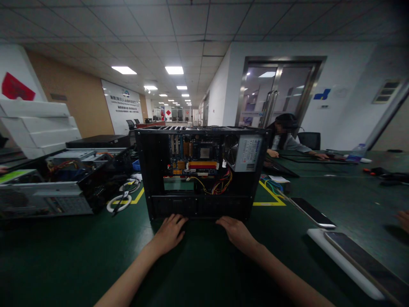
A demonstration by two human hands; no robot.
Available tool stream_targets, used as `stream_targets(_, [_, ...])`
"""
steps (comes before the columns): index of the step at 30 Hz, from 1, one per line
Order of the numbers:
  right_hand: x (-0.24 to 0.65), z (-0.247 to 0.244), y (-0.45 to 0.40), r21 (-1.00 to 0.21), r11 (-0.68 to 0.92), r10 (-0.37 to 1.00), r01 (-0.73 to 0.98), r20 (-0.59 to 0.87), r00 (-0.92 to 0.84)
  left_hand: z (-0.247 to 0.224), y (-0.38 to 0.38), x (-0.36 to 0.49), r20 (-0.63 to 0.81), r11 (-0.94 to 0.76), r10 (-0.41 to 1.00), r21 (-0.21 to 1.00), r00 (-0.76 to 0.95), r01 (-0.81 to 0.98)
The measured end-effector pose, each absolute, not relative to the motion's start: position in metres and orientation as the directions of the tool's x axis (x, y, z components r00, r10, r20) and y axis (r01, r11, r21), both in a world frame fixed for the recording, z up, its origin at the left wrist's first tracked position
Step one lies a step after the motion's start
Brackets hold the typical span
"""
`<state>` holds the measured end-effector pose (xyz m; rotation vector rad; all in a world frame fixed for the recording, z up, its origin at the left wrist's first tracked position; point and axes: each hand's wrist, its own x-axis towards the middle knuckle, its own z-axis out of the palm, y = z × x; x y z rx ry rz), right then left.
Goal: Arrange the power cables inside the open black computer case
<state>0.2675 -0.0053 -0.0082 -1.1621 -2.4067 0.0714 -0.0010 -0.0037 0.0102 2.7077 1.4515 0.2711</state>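
Observation:
An open black computer case (201, 206) stands upright on the green table (191, 264). Inside it show a motherboard (204, 151), a power supply (249, 153) at the upper right and loose coloured wires (223, 183). My left hand (171, 232) rests on the table at the bottom front edge of the case, fingers apart and nothing in them. At the same edge, further right, is my right hand (234, 230); its fingers lie together against the case bottom, and their tips are partly hidden.
Opened computer cases (64, 200) and a coiled white cable (119, 204) are on the left. To the right lie phones (313, 212) and a white slab (343, 262). A person (287, 136) sits at the back right, near a bottle (357, 152). Another hand (403, 219) shows at the right edge.

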Motion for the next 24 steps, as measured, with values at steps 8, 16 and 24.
stream_targets(8, [0.242,0.079,0.036,-0.51,0.614,0.771,0.602,0.55,-0.322,0.01,-0.004,-0.001,0.122,-0.547,0.836,0.128,0.534,0.827])
stream_targets(16, [0.212,0.087,0.113,-0.553,0.567,0.822,0.61,0.433,-0.371,0.005,-0.002,-0.003,0.123,-0.544,0.839,0.127,0.531,0.83])
stream_targets(24, [0.195,0.065,0.15,-0.602,0.282,0.908,0.747,-0.085,-0.411,0.009,-0.002,-0.002,0.146,-0.573,0.818,0.116,0.557,0.811])
